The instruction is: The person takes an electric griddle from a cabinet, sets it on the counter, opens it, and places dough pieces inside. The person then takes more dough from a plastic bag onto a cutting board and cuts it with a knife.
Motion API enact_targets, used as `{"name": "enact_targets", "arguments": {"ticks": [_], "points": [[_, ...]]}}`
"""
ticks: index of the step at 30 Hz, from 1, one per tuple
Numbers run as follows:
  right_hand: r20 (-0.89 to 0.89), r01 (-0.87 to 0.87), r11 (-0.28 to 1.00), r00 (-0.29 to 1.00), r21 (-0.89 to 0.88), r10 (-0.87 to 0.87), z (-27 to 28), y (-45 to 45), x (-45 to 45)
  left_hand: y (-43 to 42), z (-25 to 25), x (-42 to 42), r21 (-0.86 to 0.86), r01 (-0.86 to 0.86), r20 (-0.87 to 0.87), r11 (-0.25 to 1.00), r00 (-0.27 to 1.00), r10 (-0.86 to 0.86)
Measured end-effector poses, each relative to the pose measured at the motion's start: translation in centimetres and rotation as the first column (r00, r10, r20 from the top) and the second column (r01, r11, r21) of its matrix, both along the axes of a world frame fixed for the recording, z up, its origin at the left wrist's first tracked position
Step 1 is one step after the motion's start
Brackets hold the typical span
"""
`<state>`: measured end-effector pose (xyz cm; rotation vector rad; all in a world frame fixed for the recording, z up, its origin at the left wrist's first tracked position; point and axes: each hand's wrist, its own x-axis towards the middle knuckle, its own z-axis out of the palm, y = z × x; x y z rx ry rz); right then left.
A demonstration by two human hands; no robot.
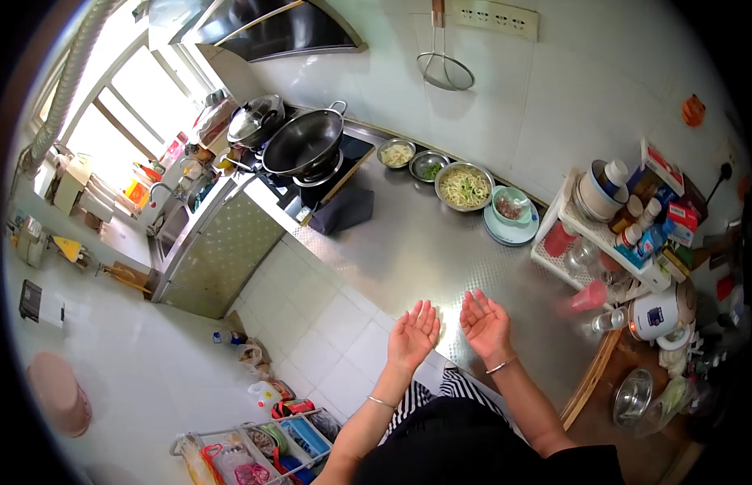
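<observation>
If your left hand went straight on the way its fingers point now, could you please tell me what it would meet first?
Across the steel counter, the left hand would probably meet the large metal bowl of pale strips first, though the hand's height is hard to judge.

The person wears a plain black top (448, 449), and its short black sleeve (586, 466) leaves the lower part of the right arm (536, 408) bare. Past the edge of the top, bits of stripy pants (406, 402) show on both sides, with black and white lines like a zebra's. A thin, shiny, silver bangle (381, 402) goes round the left arm (361, 428), another thin, shiny bracelet (502, 365) goes round the right one near the wrist, and the left hand (414, 335) and right hand (485, 326) are both bare.
</observation>
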<state>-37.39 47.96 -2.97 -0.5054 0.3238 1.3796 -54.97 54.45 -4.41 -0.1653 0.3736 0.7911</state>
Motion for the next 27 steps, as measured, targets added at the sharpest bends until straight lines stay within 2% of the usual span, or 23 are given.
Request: {"name": "enact_targets", "arguments": {"ticks": [6, 12, 15, 22, 25, 27], "points": [[-0.023, -0.007, 0.999, 1.0, 0.041, 0.008, 0.1, 7.0, -1.4, 8.4, -2.2, -0.1, -0.073, 0.027, 0.032, 0.997, 0.999, -0.025], [-0.043, 0.207, 0.976, 0.977, -0.072, -0.21, -1.9, 13.2, -4.7, 20.3, -5.4, -0.8, -0.149, 0.202, -0.012, 0.968, 0.978, -0.206], [-0.063, 0.323, 0.936, 0.94, -0.139, -0.334, -2.6, 16.6, -6.3, 26.1, -5.1, -0.6, -0.161, 0.239, -0.038, 0.957, 0.968, -0.248], [-0.134, 0.416, 0.905, 0.895, -0.091, -0.425, -3.2, 27.5, -7.0, 35.8, -5.8, 2.6, -0.152, 0.359, -0.023, 0.921, 0.93, -0.367], [-0.132, 0.394, 0.918, 0.908, -0.05, -0.397, -3.6, 31.1, -6.6, 38.6, -6.6, 3.4, -0.157, 0.351, -0.047, 0.923, 0.931, -0.362], [-0.12, 0.387, 0.921, 0.913, -0.039, -0.389, -3.9, 33.3, -6.2, 40.4, -7.8, 4.2, -0.176, 0.335, -0.133, 0.926, 0.923, -0.36]]}}
